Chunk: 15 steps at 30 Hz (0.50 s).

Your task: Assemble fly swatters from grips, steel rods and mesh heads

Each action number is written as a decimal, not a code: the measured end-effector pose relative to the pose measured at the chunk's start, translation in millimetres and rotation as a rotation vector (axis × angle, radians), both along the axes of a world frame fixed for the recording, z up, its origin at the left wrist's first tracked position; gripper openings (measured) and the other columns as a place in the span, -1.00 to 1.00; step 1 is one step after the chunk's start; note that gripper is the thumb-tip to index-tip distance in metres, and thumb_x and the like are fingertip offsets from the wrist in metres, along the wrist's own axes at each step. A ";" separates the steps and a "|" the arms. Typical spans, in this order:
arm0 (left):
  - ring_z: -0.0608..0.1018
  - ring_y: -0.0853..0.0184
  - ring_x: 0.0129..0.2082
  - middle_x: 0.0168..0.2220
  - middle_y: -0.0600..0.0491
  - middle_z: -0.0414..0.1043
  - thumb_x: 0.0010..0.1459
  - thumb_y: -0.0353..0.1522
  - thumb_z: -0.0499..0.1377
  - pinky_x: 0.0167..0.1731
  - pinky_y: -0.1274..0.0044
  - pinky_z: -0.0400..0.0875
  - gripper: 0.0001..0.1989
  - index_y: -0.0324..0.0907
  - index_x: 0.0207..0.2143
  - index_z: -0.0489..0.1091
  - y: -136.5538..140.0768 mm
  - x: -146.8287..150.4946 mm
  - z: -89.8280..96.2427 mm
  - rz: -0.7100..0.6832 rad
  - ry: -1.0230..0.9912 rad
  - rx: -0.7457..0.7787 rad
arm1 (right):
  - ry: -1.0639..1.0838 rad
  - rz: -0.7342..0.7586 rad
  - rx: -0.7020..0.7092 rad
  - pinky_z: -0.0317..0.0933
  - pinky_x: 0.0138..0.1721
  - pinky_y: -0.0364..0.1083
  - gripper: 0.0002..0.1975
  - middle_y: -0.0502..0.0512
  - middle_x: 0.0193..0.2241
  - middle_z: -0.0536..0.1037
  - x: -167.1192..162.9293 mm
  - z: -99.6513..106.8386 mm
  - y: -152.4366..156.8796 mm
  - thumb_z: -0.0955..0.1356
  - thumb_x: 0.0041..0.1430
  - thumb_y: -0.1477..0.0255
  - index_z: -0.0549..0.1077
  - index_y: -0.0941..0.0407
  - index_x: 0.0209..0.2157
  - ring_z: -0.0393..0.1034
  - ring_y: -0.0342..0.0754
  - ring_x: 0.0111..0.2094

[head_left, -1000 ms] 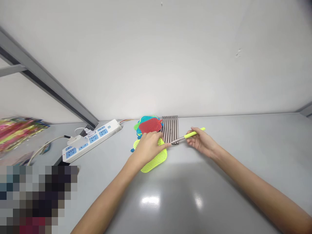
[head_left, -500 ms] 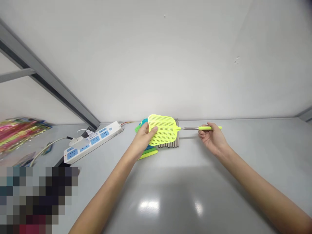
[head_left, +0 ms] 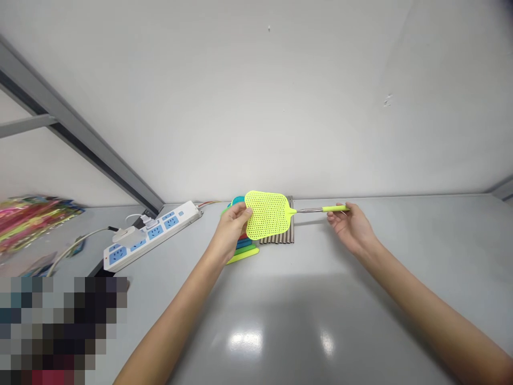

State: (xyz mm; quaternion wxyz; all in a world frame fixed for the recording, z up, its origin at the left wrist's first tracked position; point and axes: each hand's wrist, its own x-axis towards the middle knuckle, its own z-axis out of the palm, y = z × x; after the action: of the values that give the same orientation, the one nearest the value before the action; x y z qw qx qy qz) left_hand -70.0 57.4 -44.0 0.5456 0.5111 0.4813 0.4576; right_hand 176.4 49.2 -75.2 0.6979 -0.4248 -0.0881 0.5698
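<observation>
A yellow-green fly swatter [head_left: 268,215] with a perforated head and a metal shaft lies level above the table. My left hand [head_left: 233,227] is closed on the outer edge of its head, thumb on top. At the other end, my right hand [head_left: 348,223] pinches the tip of the yellow-green handle [head_left: 335,208]. Beneath the head, several metal rods [head_left: 280,238] rest side by side, partly hidden. Behind my left hand show blue and green swatter heads [head_left: 239,200]. Coloured handles, a yellow-green one [head_left: 243,255] foremost, lie below it.
A white power strip [head_left: 154,235] with plugs and a cable stands at the left. Further left are colourful items in clear plastic wrapping [head_left: 32,219]. A pale wall [head_left: 280,107] rises behind the grey table [head_left: 312,299]; a metal frame [head_left: 92,133] slants down at the left.
My right hand has slid from the middle of the handle to its end. The swatter handle has shifted slightly left, and the shaft between head and handle looks shorter.
</observation>
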 end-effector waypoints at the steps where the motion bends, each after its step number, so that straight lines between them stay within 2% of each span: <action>1: 0.44 0.34 -0.38 -0.34 0.03 0.42 -0.02 -0.26 0.11 -0.38 0.53 0.30 -0.73 -0.21 -0.27 0.38 0.8 -0.9 -1.2 0.027 0.075 0.062 | -0.008 -0.011 -0.006 0.31 -0.56 -0.22 -0.86 0.06 -0.53 0.40 -0.7 -2.1 0.3 0.21 0.08 0.49 0.29 0.16 -0.53 0.31 -0.20 -0.58; 4: 0.41 0.37 -0.43 -0.42 0.07 0.41 -0.07 -0.27 0.13 -0.40 0.56 0.26 -0.79 -0.21 -0.39 0.42 3.7 -3.9 -3.7 0.162 0.322 0.272 | -0.033 -0.027 -0.016 0.32 -0.54 -0.26 -0.87 0.12 -0.38 0.45 -2.7 -6.2 0.5 0.24 0.09 0.48 0.31 0.18 -0.50 0.31 -0.23 -0.55; 6: 0.40 0.38 -0.45 -0.45 0.08 0.40 -0.08 -0.29 0.13 -0.40 0.57 0.25 -0.81 -0.21 -0.42 0.43 5.2 -5.3 -4.0 0.208 0.402 0.351 | -0.030 -0.033 -0.004 0.32 -0.52 -0.27 -0.87 0.17 -0.30 0.46 -3.5 -5.8 -0.2 0.24 0.10 0.45 0.32 0.20 -0.47 0.31 -0.24 -0.54; 8: 0.41 0.38 -0.44 -0.44 0.08 0.41 -0.06 -0.31 0.11 -0.37 0.56 0.26 -0.80 -0.20 -0.39 0.43 5.7 -5.6 -2.9 0.173 0.371 0.361 | -0.010 -0.028 0.024 0.33 -0.51 -0.26 -0.86 0.22 -0.27 0.46 -4.3 -3.3 -1.5 0.23 0.11 0.45 0.31 0.20 -0.48 0.32 -0.23 -0.53; 11: 0.43 0.37 -0.40 -0.41 0.07 0.42 -0.03 -0.34 0.06 -0.31 0.54 0.28 -0.76 -0.20 -0.30 0.42 5.2 -4.8 0.6 0.119 0.252 0.286 | 0.016 -0.010 0.065 0.33 -0.49 -0.23 -0.86 0.27 -0.28 0.47 -5.7 1.8 -4.6 0.21 0.12 0.47 0.28 0.18 -0.50 0.33 -0.21 -0.52; 15: 0.41 0.31 -0.26 -0.20 0.01 0.39 0.00 -0.36 -0.03 -0.29 0.52 0.31 -0.73 -0.21 -0.31 0.42 5.3 -5.3 4.8 0.081 0.018 0.219 | 0.037 -0.005 0.095 0.33 -0.46 -0.19 -0.88 0.26 -0.25 0.46 -6.6 6.2 -8.9 0.18 0.10 0.51 0.30 0.19 -0.46 0.33 -0.19 -0.50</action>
State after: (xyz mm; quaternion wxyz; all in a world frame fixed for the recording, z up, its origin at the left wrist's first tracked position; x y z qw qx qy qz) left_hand -75.3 62.7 -39.2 0.4633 0.5518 0.4534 0.5247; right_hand 169.9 40.3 -68.9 0.7203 -0.3808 -0.1007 0.5709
